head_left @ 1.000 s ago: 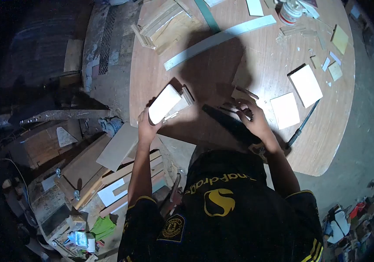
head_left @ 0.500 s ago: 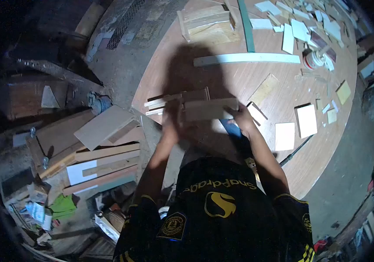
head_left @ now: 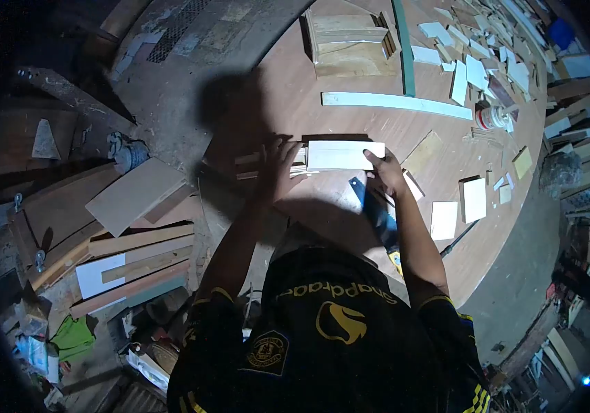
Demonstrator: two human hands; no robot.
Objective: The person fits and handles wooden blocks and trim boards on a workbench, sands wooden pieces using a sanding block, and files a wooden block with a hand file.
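A rectangular white board (head_left: 344,155) sits at the near side of the round table (head_left: 295,110). My right hand (head_left: 386,172) grips its right end, the thumb on the top face. My left hand (head_left: 281,165) is by the board's left end with its fingers spread, over several thin wood strips (head_left: 250,167). Part of those strips is hidden under this hand and in shadow. Just below my right hand lies a handsaw (head_left: 376,215) with a blue blade, its handle end beside my shirt.
A wooden box-like piece (head_left: 351,51) stands at the back. A long white strip (head_left: 398,102) and a green strip (head_left: 404,48) lie ahead. White offcuts (head_left: 475,71), a round tub (head_left: 490,117) and two white blocks (head_left: 474,199) are to the right. Boards (head_left: 137,199) crowd the left floor.
The white board has come down and turned its white face up. My left hand has spread its fingers. The camera view has shifted, and my head's shadow falls further left.
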